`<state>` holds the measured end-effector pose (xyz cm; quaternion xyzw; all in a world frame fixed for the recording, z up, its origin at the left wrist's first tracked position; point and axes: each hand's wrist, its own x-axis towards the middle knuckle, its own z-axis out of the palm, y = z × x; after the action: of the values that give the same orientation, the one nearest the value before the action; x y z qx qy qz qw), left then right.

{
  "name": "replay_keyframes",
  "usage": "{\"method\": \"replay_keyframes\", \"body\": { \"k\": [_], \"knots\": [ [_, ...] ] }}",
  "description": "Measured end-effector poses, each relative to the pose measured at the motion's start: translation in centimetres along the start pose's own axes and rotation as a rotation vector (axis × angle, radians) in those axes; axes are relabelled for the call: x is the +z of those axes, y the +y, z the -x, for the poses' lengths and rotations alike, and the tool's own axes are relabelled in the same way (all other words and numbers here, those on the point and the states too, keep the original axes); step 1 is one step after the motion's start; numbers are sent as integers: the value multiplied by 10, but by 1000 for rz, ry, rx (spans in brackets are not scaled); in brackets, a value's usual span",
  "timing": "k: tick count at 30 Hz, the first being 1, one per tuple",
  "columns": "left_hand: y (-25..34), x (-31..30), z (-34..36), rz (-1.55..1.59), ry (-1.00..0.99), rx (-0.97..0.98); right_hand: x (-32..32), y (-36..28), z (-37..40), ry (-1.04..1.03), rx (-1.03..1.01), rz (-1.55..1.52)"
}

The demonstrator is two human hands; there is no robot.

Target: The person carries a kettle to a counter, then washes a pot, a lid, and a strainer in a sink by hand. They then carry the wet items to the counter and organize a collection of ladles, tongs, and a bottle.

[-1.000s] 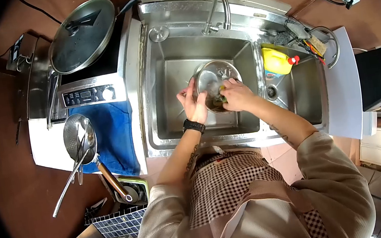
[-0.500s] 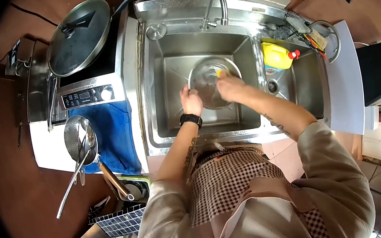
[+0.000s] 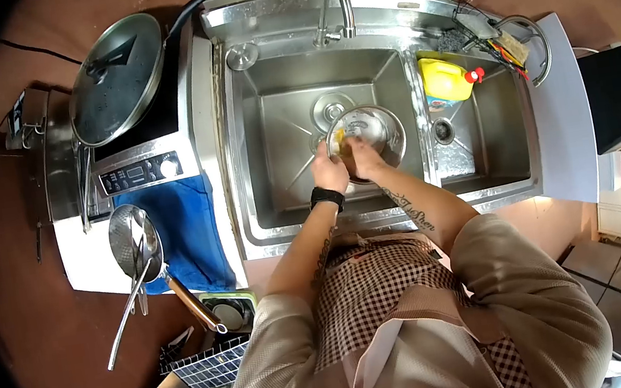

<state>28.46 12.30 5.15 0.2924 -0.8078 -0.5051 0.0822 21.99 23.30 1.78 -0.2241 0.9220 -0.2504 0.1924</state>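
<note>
Over the larger basin (image 3: 292, 145) of the steel sink (image 3: 228, 126), a person in a checked apron (image 3: 388, 294) has a shiny metal bowl (image 3: 391, 135) toward its near right part; from where I stand I can't tell whether the bowl touches the bottom. Their left hand (image 3: 330, 171), a black watch (image 3: 325, 198) at its wrist, grips the bowl's near left edge. The right hand (image 3: 363, 159) reaches inside, fingers closed on a yellow sponge (image 3: 340, 135), mostly hidden, close beside the left hand. Behind them rises the curved faucet (image 3: 346, 10). Over in the smaller basin (image 3: 496, 132), a yellow jug (image 3: 444, 80) with a red cap leans on its side. Off to the left, a lidded frying pan (image 3: 120, 82) sits on the cooktop (image 3: 139, 173), and a perforated strainer (image 3: 124, 236) lies next to a blue cloth (image 3: 193, 234).
</note>
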Motion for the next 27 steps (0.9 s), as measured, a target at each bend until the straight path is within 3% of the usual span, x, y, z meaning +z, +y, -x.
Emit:
{"method": "replay_keyframes", "body": {
  "k": [1,3,5,6,7,8,10,11,13,15,18,19,21,22,23,25,26,27],
  "knots": [
    [1,0,-7,12,17,23,-1,-5,-7,-255,81,-202],
    [-8,-6,-10,26,51,47,-11,-13,-5,-400,-10,-4],
    [-2,-27,-15,-9,8,-18,-74,-56,9,-678,-128,429],
    [-2,-36,-18,-14,20,-44,-83,-48,21,-523,-374,587],
    [-2,-44,-19,-20,29,-73,-85,-38,24,-345,-465,595],
    [0,-53,-20,40,57,-83,-122,-64,30,-320,-554,639],
    [-6,-64,-28,55,88,-70,-156,-70,30,26,-820,634],
    [-11,-66,-29,64,100,-67,-166,-70,27,82,-787,595],
    [-48,-49,-39,230,26,-107,-167,-69,26,114,-513,91],
    [-39,-54,-49,395,-62,-131,-151,-75,23,175,-455,-134],
    [-21,-67,-37,545,-446,-217,-141,-57,-9,302,-452,-126],
    [-12,-70,-37,628,-553,-245,-137,-42,-23,144,-469,-305],
    [-1,-69,-37,663,-791,-293,-161,-62,-15,-541,566,-1123],
    [-2,-64,-41,682,-847,-312,-126,-16,-25,-691,537,-1358],
    [-6,-59,-46,741,-854,-327,-110,-17,22,-77,445,-1400],
    [-14,-53,-51,893,-808,-358,-87,-17,-16,-398,377,-1810],
    [-19,-53,-53,956,-775,-370,-90,-19,-15,-455,566,-1737],
    [-26,-54,-53,1009,-749,-380,-93,-20,-14,-479,443,-1787]
  ]
}}
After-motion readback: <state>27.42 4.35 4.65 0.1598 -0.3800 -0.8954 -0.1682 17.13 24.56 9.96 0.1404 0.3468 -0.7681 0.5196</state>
